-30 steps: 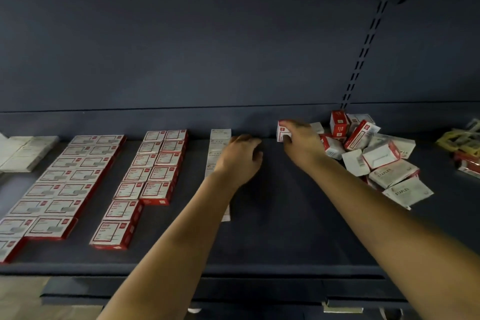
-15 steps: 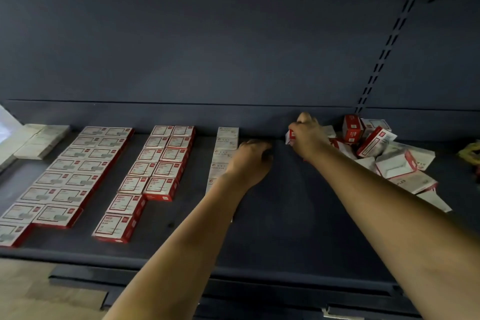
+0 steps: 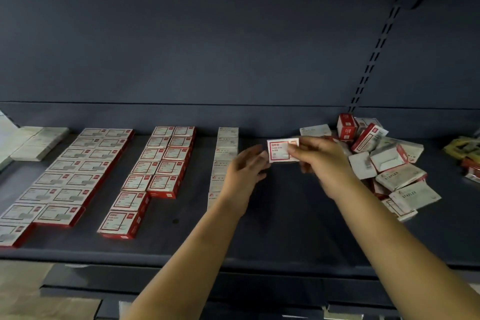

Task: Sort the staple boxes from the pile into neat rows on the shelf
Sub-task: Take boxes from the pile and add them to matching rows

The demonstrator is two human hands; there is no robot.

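My right hand (image 3: 323,163) pinches a small red-and-white box (image 3: 280,150) and holds it above the dark shelf (image 3: 272,221), left of the pile. My left hand (image 3: 244,171) is beside it with its fingers extended, its fingertips at the box's left edge. The pile of jumbled red and white boxes (image 3: 384,163) lies at the right against the back wall. Neat rows of red boxes (image 3: 161,166) fill the left half, with more rows (image 3: 75,174) further left. A single column of white boxes (image 3: 226,153) runs behind my left hand, partly hidden by it.
Flat white packs (image 3: 36,143) lie at the far left of the shelf. Yellow and red items (image 3: 465,156) sit at the far right edge. A slotted upright (image 3: 374,54) runs up the dark back panel. The shelf's front edge (image 3: 233,260) is close to me.
My right hand has lifted a box out of the pile and brought it leftward. My left hand has come up from the shelf to meet the box.
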